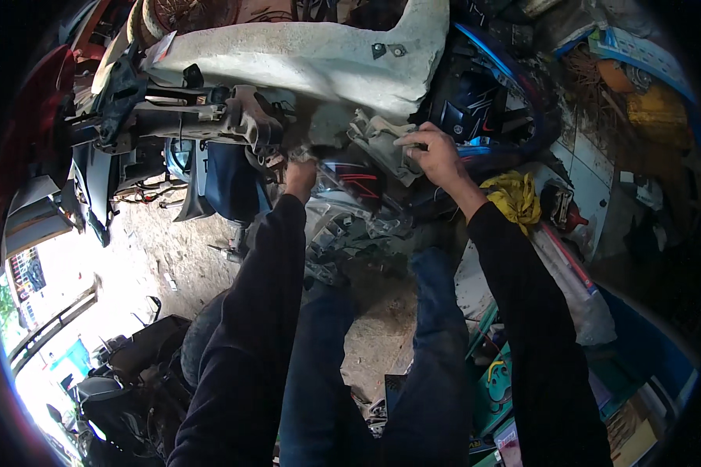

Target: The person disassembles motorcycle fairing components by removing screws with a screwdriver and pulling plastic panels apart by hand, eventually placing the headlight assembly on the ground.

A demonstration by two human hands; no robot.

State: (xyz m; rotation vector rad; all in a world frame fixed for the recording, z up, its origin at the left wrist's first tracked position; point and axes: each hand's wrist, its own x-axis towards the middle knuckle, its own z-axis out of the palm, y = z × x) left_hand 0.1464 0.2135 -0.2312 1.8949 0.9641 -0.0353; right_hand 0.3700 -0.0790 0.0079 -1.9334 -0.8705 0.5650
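My right hand [438,158] pinches the edge of a grey, angular bracket-like part [385,142], dusty and with several arms. The part is tilted above a heap of loose motorcycle parts. To its left, my left hand [300,177] is closed, its fingers mostly turned away. Something greyish shows at its top, too blurred to name. Below and between the hands lies a dark panel with red stripes [354,180], and in front of it a cluster of clear and grey plastic pieces [336,232].
A large pale moulded body [288,58] spans the far side. At left, a partly stripped motorcycle frame [202,117] juts in above a dark blue panel [236,183]. A yellow cloth [514,196] lies right of my right forearm. Another motorcycle [132,389] stands at lower left.
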